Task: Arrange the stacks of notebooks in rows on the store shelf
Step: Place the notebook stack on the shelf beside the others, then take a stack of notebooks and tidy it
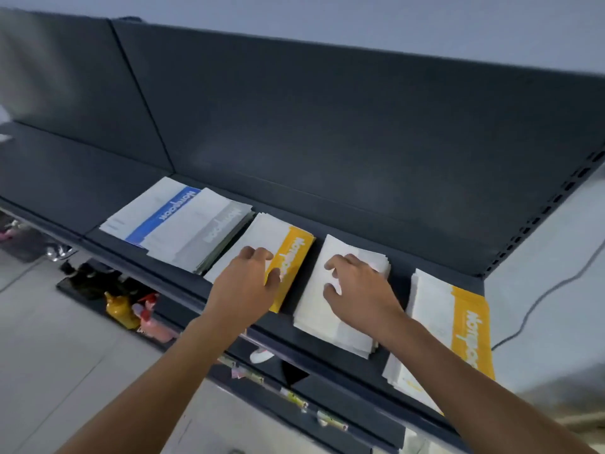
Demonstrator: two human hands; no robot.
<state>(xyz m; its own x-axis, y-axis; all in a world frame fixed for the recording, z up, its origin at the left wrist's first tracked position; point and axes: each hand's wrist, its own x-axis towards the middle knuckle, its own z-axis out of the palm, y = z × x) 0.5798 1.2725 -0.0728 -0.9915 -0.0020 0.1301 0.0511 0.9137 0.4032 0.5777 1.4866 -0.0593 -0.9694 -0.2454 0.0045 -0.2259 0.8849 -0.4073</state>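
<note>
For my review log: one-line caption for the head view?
Left hand on a yellow-banded notebook stack, right hand on a white stack, along the shelf.

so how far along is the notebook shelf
Five stacks are on the shelf. The blue-banded stack and grey-banded stack lie at the left, overlapping. The left hand rests on the middle yellow-banded stack, the right hand on the skewed white stack. The right yellow-banded stack overhangs the front edge and likely needs aligning.

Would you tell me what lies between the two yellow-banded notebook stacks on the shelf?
In the head view, a plain white stack lies between them, with the right hand resting on it.
</note>
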